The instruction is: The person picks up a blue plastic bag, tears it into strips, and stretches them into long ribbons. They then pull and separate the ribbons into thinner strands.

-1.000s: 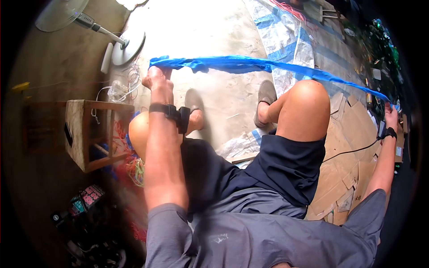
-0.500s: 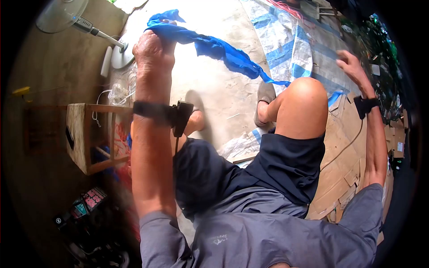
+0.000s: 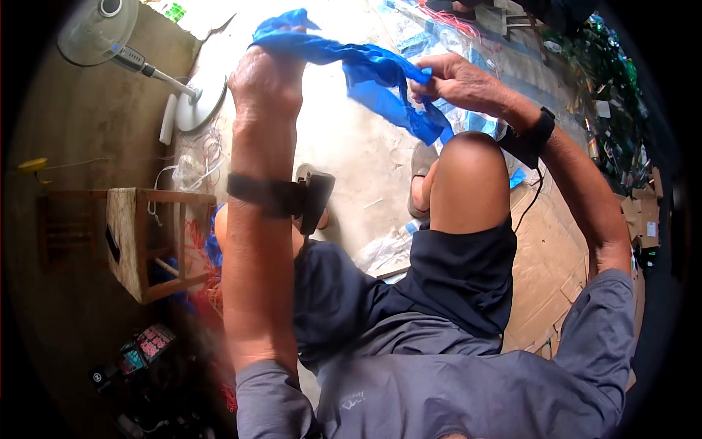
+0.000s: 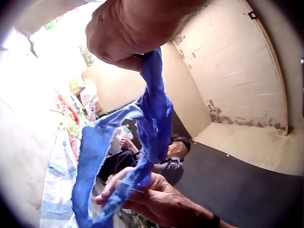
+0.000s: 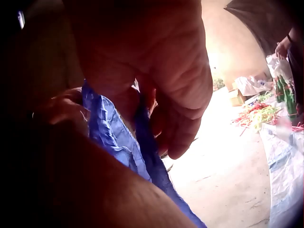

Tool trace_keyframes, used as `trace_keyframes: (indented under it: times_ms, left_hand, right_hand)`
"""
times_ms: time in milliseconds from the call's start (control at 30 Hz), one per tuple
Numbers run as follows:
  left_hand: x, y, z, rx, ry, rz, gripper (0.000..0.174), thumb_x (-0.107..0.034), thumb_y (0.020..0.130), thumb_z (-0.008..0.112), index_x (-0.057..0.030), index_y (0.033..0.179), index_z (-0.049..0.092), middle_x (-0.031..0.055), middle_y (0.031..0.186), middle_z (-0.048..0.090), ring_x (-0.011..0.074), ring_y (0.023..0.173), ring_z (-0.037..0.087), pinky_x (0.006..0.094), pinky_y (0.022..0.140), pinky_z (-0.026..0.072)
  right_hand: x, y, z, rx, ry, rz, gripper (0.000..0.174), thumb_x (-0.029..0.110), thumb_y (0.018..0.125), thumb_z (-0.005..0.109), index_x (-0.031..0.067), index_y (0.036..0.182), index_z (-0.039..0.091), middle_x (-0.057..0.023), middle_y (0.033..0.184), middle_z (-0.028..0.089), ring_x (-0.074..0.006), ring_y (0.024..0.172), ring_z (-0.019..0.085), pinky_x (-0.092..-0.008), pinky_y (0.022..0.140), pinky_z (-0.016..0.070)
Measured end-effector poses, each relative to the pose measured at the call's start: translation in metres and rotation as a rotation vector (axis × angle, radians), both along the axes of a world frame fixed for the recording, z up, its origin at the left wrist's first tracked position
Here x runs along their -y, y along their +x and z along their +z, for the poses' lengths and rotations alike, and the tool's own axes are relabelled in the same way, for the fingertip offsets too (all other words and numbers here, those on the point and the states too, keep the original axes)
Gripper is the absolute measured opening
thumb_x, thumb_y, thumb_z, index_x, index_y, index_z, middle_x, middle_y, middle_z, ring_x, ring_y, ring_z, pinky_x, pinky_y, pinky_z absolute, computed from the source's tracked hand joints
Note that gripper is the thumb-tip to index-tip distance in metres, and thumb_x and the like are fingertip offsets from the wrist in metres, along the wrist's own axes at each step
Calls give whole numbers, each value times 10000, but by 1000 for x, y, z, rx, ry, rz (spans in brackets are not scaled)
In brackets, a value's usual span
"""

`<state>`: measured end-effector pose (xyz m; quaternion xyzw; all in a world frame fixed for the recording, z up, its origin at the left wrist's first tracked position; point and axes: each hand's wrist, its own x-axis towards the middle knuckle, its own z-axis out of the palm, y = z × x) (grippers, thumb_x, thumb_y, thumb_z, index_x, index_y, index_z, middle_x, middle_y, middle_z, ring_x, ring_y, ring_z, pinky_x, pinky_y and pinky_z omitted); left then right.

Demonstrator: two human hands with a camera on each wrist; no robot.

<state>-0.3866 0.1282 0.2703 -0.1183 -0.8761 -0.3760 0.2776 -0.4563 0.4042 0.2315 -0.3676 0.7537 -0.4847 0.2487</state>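
A long blue cloth strip (image 3: 373, 62) runs between the two raised hands in the head view, its lower part sagging in folds towards the right knee. The left hand (image 3: 267, 80) grips one end, with a short piece standing out above the fist. Along the strip, the right hand (image 3: 461, 84) pinches the cloth between thumb and fingers. In the left wrist view the cloth (image 4: 154, 109) drops from the left hand (image 4: 137, 28) and loops by the right hand (image 4: 161, 197). The right hand (image 5: 152, 57) looms large and dark in the right wrist view, beside the blue cloth (image 5: 111, 128).
A standing fan (image 3: 197, 102) and a wooden stool (image 3: 128, 241) are at the left. Flattened cardboard (image 3: 548, 271) covers the floor at the right, near green bottles (image 3: 621, 95). Another person (image 4: 175, 159) sits farther off in the left wrist view.
The right hand let go of the strip's far end, came inward to the left and took hold of the cloth nearer the left hand. The left hand rose, keeping its grip.
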Motion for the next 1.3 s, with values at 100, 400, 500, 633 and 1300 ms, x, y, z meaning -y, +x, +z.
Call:
trace_keyframes:
  times_ms: [100, 400, 500, 633, 1300]
  left_hand:
    - [-6, 4, -19, 372, 1380, -46, 237, -11, 936, 395, 71, 1012, 604, 214, 921, 669, 316, 874, 664, 381, 815, 576]
    - [-38, 41, -156, 634, 1775, 5, 170, -7, 845, 636, 24, 1007, 596, 160, 996, 649, 310, 992, 634, 535, 934, 530]
    - [-74, 59, -136, 765, 1666, 223, 340, -105, 814, 733, -9, 1099, 576, 169, 1149, 566, 333, 1113, 573, 575, 914, 503]
    - [-103, 73, -114, 842, 1518, 210, 553, -335, 837, 744, 10, 1211, 528, 177, 1216, 537, 335, 1041, 612, 534, 872, 517]
    - [-57, 51, -110, 415, 1924, -141, 206, -148, 996, 433, -34, 970, 602, 129, 943, 675, 283, 963, 643, 520, 979, 461]
  right_hand:
    - [-11, 6, 15, 187, -23, -165, 177, 210, 983, 555, 53, 931, 619, -7, 753, 615, -100, 681, 625, -262, 683, 543]
    - [-15, 1, 5, 463, -224, -178, 224, 193, 990, 535, -14, 1028, 610, -13, 726, 573, -93, 628, 582, -266, 634, 559]
    - [-9, 0, 8, 454, -231, -186, 236, 190, 1000, 527, -24, 1066, 603, -21, 752, 580, -90, 655, 586, -267, 633, 561]
    - [-2, 0, 8, 419, -208, -182, 238, 184, 1012, 513, -17, 1114, 592, -25, 787, 595, -91, 694, 599, -262, 648, 563]
    - [-24, -20, -8, 534, -305, -505, 121, 129, 1004, 456, 66, 980, 556, 60, 677, 432, -22, 525, 347, -195, 452, 321]
